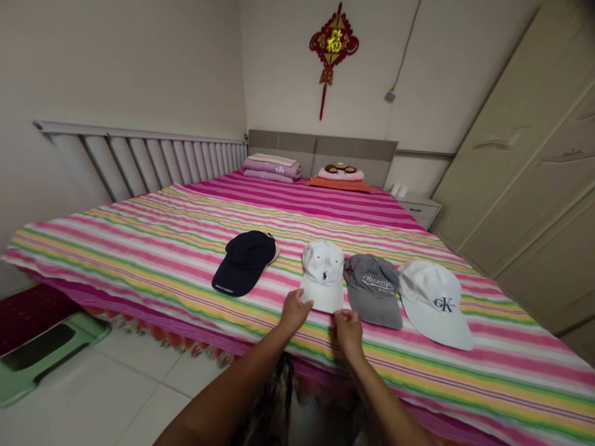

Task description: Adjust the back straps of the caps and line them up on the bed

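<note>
A white baseball cap [321, 275] with a small dark horse-rider logo lies on the striped bedspread, its brim towards me. My left hand [296, 311] is closed at the left edge of that brim, thumb and fingers pinching it. At the brim's front right corner, my right hand [348, 329] has its fingertips pressed together on the edge. Just right of it is a grey cap [374, 291] with white lettering, then a larger off-white cap [434, 300] marked CK. A dark navy cap [246, 260] lies apart on the left, its brim angled down-left.
The bed's striped bedspread [139, 235] spreads beneath the caps. Folded purple bedding [272, 168] and a pink-and-orange stack [341, 176] sit by the headboard [353, 152]. A green stool [51, 353] stands on the floor at left, a white nightstand [418, 207] at back right, beside a wardrobe [525, 173].
</note>
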Motion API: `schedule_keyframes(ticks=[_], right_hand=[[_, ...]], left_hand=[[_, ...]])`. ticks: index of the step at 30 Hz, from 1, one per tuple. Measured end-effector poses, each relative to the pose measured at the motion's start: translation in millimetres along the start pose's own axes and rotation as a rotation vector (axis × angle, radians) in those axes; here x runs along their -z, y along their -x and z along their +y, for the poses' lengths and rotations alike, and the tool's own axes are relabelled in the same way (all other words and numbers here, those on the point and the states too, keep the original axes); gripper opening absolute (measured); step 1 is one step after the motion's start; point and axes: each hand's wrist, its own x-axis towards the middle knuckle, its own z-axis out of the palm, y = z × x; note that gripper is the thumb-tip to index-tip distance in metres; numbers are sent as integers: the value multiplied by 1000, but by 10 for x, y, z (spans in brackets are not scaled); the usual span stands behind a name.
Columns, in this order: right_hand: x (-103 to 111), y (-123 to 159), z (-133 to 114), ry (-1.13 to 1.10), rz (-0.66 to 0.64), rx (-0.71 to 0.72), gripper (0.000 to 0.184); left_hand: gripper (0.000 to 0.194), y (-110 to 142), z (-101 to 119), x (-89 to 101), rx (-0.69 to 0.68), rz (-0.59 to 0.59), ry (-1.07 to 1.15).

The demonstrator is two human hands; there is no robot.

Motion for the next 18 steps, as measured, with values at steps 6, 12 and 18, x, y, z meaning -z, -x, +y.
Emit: schedule_keyframes(ticks=[6,12,18], right_hand=[[5,113,-138,397,-119,327,23],[178,269,-15,571,-221,435,31],[349,469,220,592,-277,445,24]], left_hand=[[38,151,-128,155,92,39,288],[24,220,-390,727,278,347,661],[9,-73,-565,1409,438,676,967]])
